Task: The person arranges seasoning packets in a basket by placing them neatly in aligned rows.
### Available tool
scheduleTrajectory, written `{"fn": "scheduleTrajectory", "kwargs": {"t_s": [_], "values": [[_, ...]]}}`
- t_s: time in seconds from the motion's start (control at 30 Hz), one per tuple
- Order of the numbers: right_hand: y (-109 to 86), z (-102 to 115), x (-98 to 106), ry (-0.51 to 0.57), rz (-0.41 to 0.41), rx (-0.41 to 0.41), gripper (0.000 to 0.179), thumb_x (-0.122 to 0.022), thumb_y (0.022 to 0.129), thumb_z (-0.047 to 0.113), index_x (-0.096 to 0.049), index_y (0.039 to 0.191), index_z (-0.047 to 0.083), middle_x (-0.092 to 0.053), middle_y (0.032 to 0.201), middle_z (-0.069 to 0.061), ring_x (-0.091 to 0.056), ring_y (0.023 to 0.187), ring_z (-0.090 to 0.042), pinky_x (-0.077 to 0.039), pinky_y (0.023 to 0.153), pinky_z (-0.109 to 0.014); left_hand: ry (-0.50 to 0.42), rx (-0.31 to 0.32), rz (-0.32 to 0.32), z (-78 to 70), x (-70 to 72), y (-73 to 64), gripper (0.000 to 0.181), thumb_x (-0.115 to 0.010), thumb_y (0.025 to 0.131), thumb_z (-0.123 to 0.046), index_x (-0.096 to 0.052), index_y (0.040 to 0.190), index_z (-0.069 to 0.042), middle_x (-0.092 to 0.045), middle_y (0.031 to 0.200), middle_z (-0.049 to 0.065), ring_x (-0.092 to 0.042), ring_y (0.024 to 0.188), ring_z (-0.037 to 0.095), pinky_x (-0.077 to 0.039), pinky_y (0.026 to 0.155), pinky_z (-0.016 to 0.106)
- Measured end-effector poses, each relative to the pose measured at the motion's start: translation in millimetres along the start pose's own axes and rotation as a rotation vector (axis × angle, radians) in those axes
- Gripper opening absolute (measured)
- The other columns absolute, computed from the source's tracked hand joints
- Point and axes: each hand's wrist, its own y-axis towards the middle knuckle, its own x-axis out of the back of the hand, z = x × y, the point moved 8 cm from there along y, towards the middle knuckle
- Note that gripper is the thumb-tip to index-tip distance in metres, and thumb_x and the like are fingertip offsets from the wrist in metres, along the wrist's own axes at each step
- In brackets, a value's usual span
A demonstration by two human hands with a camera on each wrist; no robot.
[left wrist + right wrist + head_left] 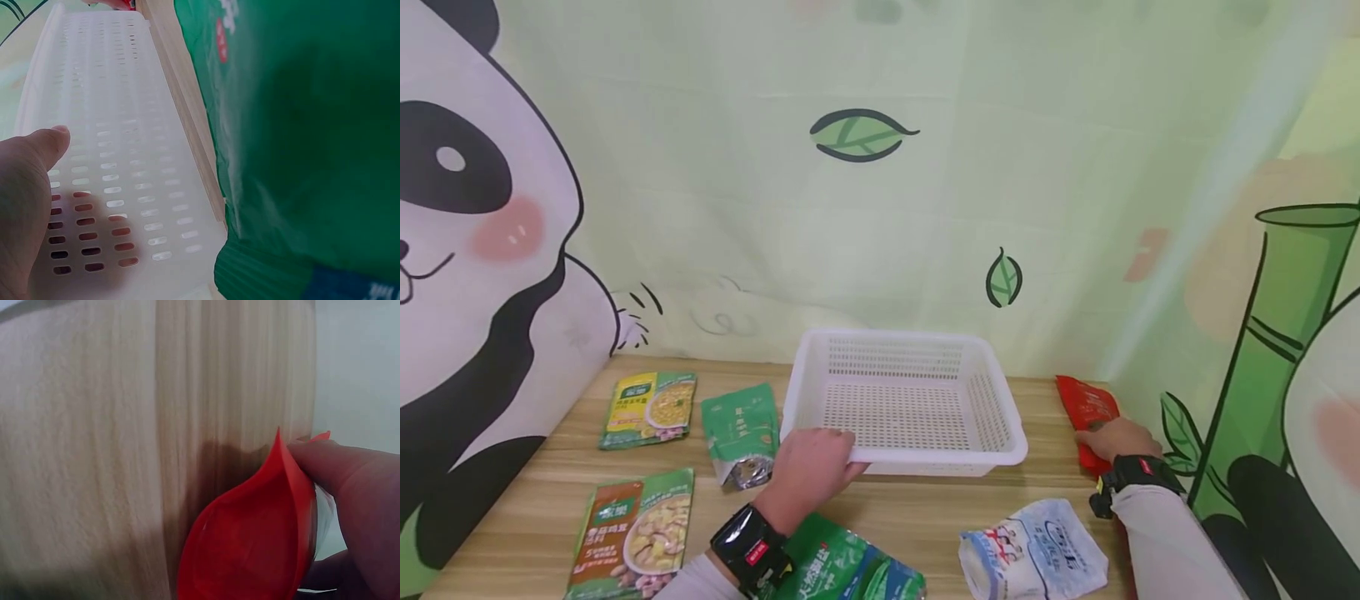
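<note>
A white perforated basket (917,404) stands empty in the middle of the wooden table (925,508). My left hand (812,471) grips its near left rim; the left wrist view shows the thumb (37,150) lying against the basket wall (119,162). My right hand (1116,437) pinches a red packet (1086,408) at the table's right edge. In the right wrist view the red packet (250,544) bulges between my fingers (350,481), lifted a little off the wood.
Left of the basket lie a yellow-green packet (649,408), a green pouch (741,433) and a brown-green packet (632,533). A green bag (842,567) and a white bag (1033,554) lie near the front edge. A printed backdrop rises behind the table.
</note>
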Motion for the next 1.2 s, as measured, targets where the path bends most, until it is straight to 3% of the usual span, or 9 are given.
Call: {"fn": "scheduleTrajectory", "kwargs": {"t_s": [0.57, 0.83, 1.2], "values": [[4.3, 0.6, -7.1, 0.018, 0.000, -0.021, 0.066, -0.068, 0.086, 0.037, -0.053, 0.109, -0.023, -0.062, 0.097, -0.034, -0.058, 0.084, -0.041, -0.049, 0.074, -0.046, -0.012, -0.009, -0.003, -2.2, 4.4, -0.3, 0.043, -0.066, 0.093, -0.054, -0.060, 0.069, -0.019, -0.046, 0.054, -0.008, -0.037, 0.046, 0.010, -0.029, 0.041, 0.027], [-5.3, 5.4, -5.1, 0.026, -0.015, -0.045, 0.066, -0.069, 0.089, 0.037, -0.052, 0.114, -0.022, -0.062, 0.101, -0.034, -0.058, 0.088, -0.041, -0.051, 0.079, -0.048, 0.002, -0.007, -0.014, -1.3, 3.4, -1.0, 0.044, -0.065, 0.093, -0.056, -0.060, 0.069, -0.020, -0.045, 0.053, -0.008, -0.037, 0.045, 0.010, -0.029, 0.041, 0.027], [-7.2, 3.4, -2.3, 0.068, -0.038, -0.012, 0.061, -0.066, 0.091, 0.033, -0.053, 0.112, -0.023, -0.063, 0.097, -0.033, -0.057, 0.086, -0.041, -0.050, 0.079, -0.049, 0.020, -0.011, -0.020, -1.8, 3.9, -0.6, 0.044, -0.066, 0.093, -0.057, -0.060, 0.069, -0.019, -0.046, 0.053, -0.007, -0.038, 0.045, 0.010, -0.029, 0.041, 0.028]]}}
